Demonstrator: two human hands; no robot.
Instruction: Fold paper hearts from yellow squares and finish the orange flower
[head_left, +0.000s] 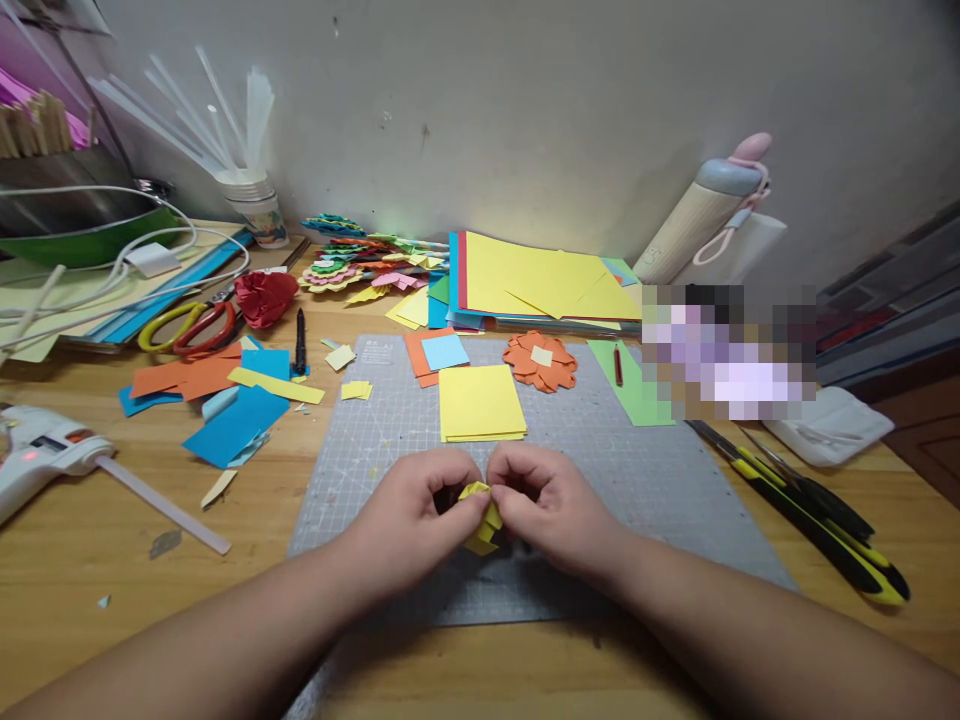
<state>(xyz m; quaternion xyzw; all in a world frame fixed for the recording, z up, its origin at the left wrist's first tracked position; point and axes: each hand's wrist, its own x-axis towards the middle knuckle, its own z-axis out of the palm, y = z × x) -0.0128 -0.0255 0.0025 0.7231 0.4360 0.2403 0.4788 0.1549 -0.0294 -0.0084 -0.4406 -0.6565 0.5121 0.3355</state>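
A small folded piece of yellow paper (482, 543) is pinched between my two hands, above the grey cutting mat (360, 560). My left hand (420, 505) grips its left side with thumb and fingertips. On the other side, my right hand (551, 500) pinches it too, so part of the paper is hidden by my fingers. Just beyond my hands lies a stack of yellow paper squares (482, 402). An orange paper flower (529, 375) with a pale square at its centre rests behind that stack. Beside it sit orange squares (424, 377) under a light blue square (445, 351).
A hot glue gun (56, 445) lies at left, near paper strips (244, 415) and scissors (191, 325). Coloured paper sheets (547, 275) are stacked by the wall. On the right are a utility knife (810, 520), a green paper piece (637, 385) and a bottle (690, 220).
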